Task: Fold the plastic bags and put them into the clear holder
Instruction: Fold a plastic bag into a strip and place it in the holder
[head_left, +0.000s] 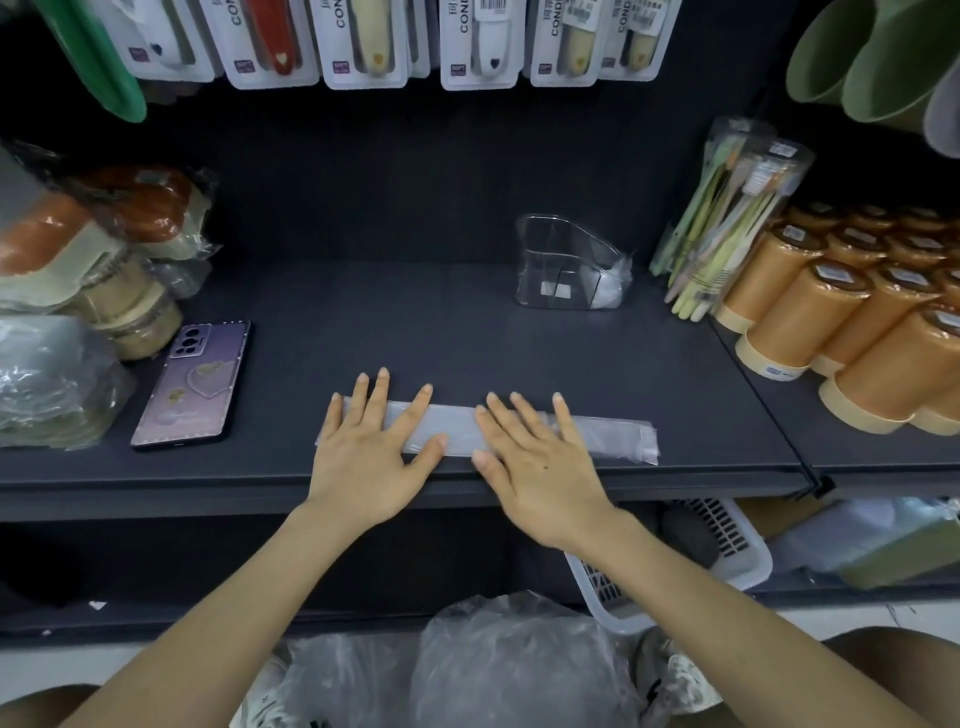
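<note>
Both hands, left hand (363, 457) and right hand (535, 467), lie flat with straight fingers, pressing a plastic bag (597, 434) strip at the shelf (415, 322) front. Folding underway; next, probably fold it shorter for the clear holder (566, 265) behind.

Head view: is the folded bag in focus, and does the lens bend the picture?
Head view: the folded bag under the left hand and right hand is sharp; the packets at the left edge look smeared; the shelf front bows slightly from the wide lens; the clear holder shows soft highlights only.
</note>
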